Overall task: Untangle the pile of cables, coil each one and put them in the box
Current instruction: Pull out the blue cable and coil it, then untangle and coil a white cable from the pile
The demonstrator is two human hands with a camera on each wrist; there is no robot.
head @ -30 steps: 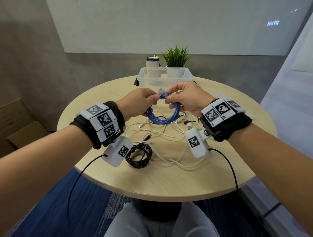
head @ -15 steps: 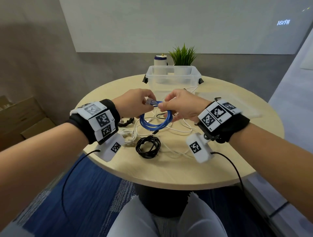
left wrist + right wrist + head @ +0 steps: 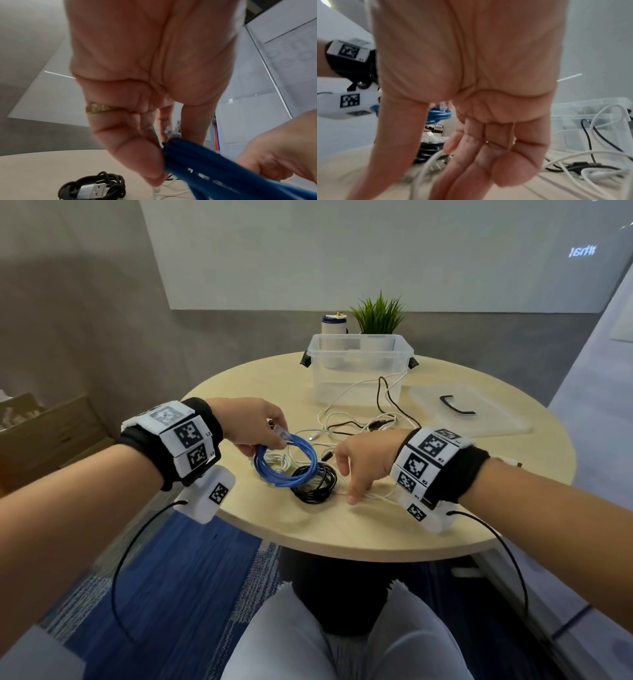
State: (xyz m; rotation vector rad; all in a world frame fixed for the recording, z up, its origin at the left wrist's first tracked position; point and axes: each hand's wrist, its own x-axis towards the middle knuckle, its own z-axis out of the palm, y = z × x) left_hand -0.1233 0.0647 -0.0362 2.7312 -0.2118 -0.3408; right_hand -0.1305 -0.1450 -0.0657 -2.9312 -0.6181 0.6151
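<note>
Round wooden table [image 3: 445, 529]: we sit at its near edge. Clear plastic box [image 3: 359, 371]: far side, open; its lid [image 3: 479, 419] lies flat to the right. Loose white and black cables [image 3: 356, 419]: tangled between box and hands, one white and one black strand running up against the box's front wall. Our left hand [image 3: 253, 422]: fingers and thumb pinching the blue cable coil [image 3: 286, 465], held over the table's left part. Our right hand [image 3: 363, 460]: fingers extended downward, relaxed, tips among white strands; whether they grip one we cannot tell. Black cable coil [image 3: 315, 484]: on the table between both hands, partly under the blue coil.
</note>
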